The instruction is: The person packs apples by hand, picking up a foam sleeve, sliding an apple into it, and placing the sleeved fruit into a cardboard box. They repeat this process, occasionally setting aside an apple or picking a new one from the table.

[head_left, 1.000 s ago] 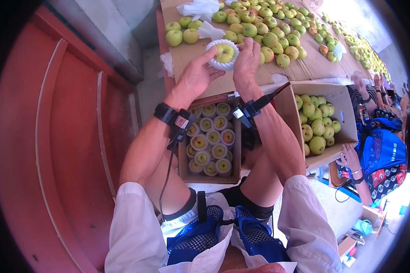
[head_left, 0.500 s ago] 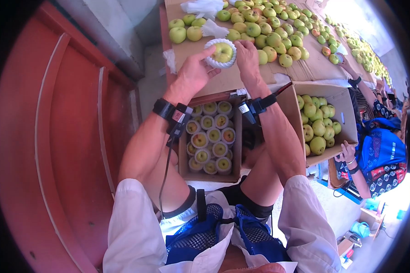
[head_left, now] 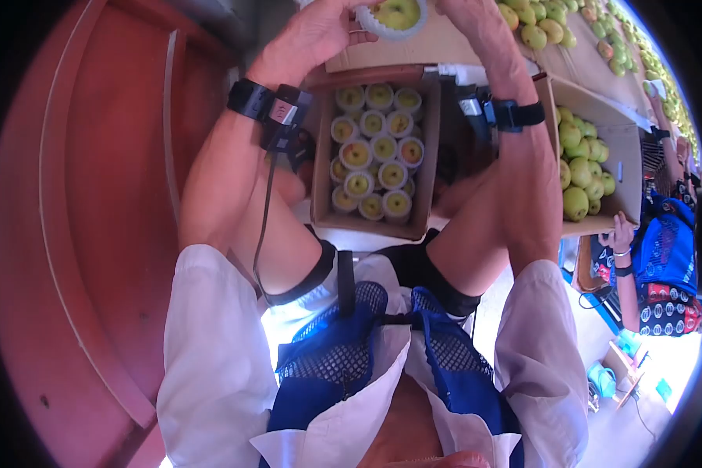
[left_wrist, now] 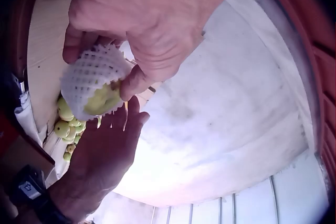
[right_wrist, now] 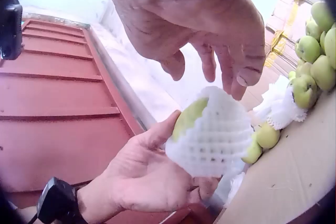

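Note:
A green apple [head_left: 398, 14] in a white foam net sits in my left hand [head_left: 312, 33] at the head view's top edge. In the left wrist view, the left hand [left_wrist: 139, 22] grips the netted apple [left_wrist: 89, 79] between thumb and fingers. The right wrist view shows the net [right_wrist: 215, 137] round the apple, green skin bare on one side, and the left hand [right_wrist: 149, 176] beneath. My right hand [right_wrist: 194, 19] hangs just above with loosely bent fingers, holding nothing. Below the hands, a cardboard box [head_left: 318, 171] contains several netted apples [head_left: 356, 154].
Loose apples [head_left: 534, 36] lie on the cardboard-covered table [head_left: 444, 51]. On the right, another box [head_left: 624, 160] holds bare green apples [head_left: 576, 203], with another person's hand [head_left: 619, 234] at its edge. A red panelled wall [head_left: 93, 195] stands on the left.
The head view has tipped downward, so the hands and boxes appear higher in it. My right fingers have come away from the netted apple, which remains in my left hand.

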`<state>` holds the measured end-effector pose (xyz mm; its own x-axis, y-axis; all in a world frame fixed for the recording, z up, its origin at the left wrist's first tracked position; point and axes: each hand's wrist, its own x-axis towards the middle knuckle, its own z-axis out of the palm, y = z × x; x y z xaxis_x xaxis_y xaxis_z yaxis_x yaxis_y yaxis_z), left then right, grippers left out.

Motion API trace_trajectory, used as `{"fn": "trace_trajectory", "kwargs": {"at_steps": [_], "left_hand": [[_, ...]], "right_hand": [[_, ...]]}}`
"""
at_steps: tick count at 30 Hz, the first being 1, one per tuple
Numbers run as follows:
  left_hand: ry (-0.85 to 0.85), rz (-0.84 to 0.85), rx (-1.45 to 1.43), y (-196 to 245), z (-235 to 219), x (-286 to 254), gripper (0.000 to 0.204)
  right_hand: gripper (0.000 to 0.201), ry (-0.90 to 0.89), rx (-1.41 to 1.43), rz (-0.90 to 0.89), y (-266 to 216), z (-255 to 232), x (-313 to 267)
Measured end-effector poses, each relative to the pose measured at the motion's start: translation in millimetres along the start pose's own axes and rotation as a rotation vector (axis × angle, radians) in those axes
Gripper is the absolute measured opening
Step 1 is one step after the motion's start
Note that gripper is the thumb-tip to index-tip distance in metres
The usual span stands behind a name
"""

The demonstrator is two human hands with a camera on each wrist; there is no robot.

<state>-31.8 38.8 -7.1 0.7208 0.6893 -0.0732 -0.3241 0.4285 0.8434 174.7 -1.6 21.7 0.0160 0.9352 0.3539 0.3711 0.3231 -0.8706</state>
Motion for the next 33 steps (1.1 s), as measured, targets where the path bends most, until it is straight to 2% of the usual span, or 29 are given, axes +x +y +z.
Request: {"fn": "trace_trajectory", "kwargs": {"at_steps": [5,7,8,10,13,15,19,20,23,26,29,33], "left_hand": [[-0.003,-0.050,0.027,-4.5,-2.6,-12.2,0.033],[0.008,-0.092,-0.007,-4.5,-21.3,-10.3,0.031],[0.016,-0.115,-0.025,-7.9,-30.4,-8.5,0.030],[0.020,-0.072,0.007,-0.9,-7.1,-13.2,0.028],[0.040,-0.043,0.047,2.9,4.3,-11.6,0.028],[0.085,0.000,0.107,-1.4,1.7,-11.1,0.030],[0.015,-0.025,0.109,0.1,-1.0,-16.2,0.032],[0.044,-0.092,0.077,2.3,-0.5,-17.4,0.032],[0.048,-0.105,0.077,2.3,10.3,-26.7,0.033],[0.100,-0.031,0.106,3.4,12.7,-20.5,0.035],[0.069,-0.043,-0.025,8.7,6.6,-16.0,0.035],[0.076,-0.042,-0.061,13.6,7.9,-15.6,0.034]], "right_hand": [[0.074,-0.129,-0.303,-0.145,-11.9,15.6,-21.1],[0.089,-0.139,-0.464,-0.247,-7.3,23.2,-26.3],[0.092,-0.202,-0.486,-0.233,-8.7,22.6,-26.8],[0.098,-0.331,-0.525,-0.198,-20.8,19.7,-27.0],[0.098,-0.328,-0.554,-0.170,-45.5,20.6,-43.0],[0.093,-0.305,-0.626,-0.161,-39.9,25.4,-39.7],[0.085,-0.352,-0.727,-0.143,-27.5,26.5,-35.5],[0.081,-0.347,-0.740,-0.151,-25.9,27.3,-36.1],[0.086,-0.365,-0.669,-0.129,-23.0,30.6,-37.2],[0.091,-0.352,-0.557,-0.039,-37.3,20.8,-36.8],[0.096,-0.266,-0.424,-0.211,-9.8,14.7,-27.2],[0.094,-0.202,-0.195,-0.209,-7.5,14.8,-24.7]]}}
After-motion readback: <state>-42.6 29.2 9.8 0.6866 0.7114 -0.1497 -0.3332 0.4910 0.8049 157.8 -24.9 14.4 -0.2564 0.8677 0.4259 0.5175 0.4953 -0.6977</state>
